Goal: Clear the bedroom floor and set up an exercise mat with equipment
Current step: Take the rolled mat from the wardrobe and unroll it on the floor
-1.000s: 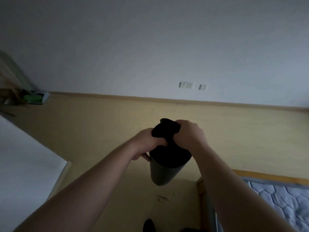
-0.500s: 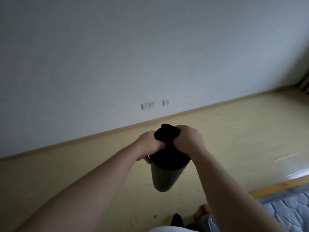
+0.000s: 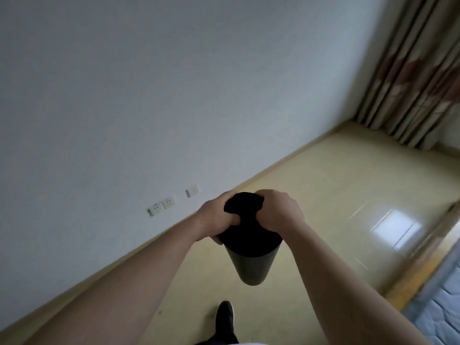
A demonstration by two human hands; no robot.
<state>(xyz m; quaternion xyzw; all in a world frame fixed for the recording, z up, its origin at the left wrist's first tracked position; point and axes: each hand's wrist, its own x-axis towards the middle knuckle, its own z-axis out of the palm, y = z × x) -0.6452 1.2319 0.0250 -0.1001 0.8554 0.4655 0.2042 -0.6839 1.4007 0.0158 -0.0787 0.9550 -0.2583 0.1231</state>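
A rolled dark exercise mat (image 3: 251, 265) hangs upright in front of me above the yellow floor (image 3: 336, 195). Its top end is a bunched black bundle held between both hands. My left hand (image 3: 216, 220) grips the top from the left side and my right hand (image 3: 278, 212) grips it from the right. The lower end of the roll hangs free above the floor, touching nothing. Whether the black top is part of the mat or a cover, I cannot tell.
A white wall (image 3: 149, 95) with sockets (image 3: 161, 206) runs along the left. Patterned curtains (image 3: 418, 75) hang at the far right corner. A bed edge with a quilted mattress (image 3: 445, 314) is at the lower right. My dark shoe (image 3: 224, 319) stands on the floor below.
The view has swung to the right along the wall, bringing the curtains into sight and moving the sockets leftward. Both hands keep the same grip on the roll.
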